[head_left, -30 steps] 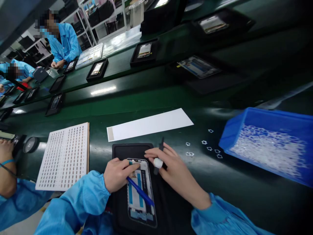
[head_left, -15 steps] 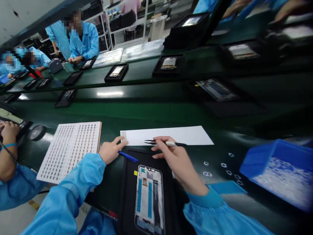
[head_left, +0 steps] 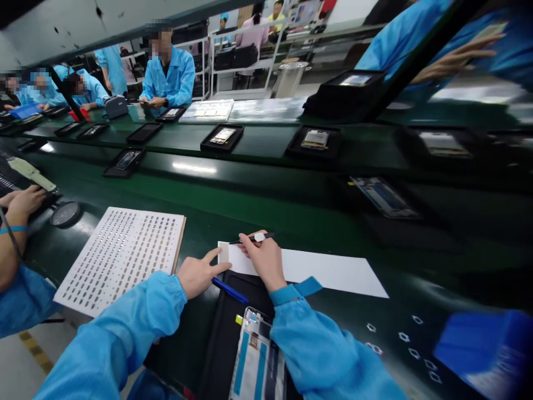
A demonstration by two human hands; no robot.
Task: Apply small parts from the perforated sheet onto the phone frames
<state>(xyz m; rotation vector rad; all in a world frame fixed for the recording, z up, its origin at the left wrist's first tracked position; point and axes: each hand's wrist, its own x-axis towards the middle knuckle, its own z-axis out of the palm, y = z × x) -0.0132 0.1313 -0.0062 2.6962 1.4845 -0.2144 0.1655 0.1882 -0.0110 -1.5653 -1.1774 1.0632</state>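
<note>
My left hand (head_left: 200, 273) is closed on a blue pen (head_left: 229, 290), with its forefinger stretched onto the left end of a long white paper strip (head_left: 328, 269). My right hand (head_left: 261, 257) rests on the same end of the strip and grips black tweezers (head_left: 252, 239), whose tips point left. Below my hands a phone frame with blue strips (head_left: 257, 364) lies in a black tray (head_left: 227, 326). My right sleeve covers part of that frame.
A white sheet of small parts (head_left: 120, 256) lies to the left. A blue bin (head_left: 489, 349) and several small loose parts (head_left: 410, 344) are at the right. Black trays with phones (head_left: 222, 137) line the green belt. A neighbour's arm (head_left: 12, 233) is at far left; other workers sit across.
The view has tilted up, so the tray and phone frame slid lower. My right hand moved left with the tweezers to the strip's left end. My left forefinger stayed on that end.
</note>
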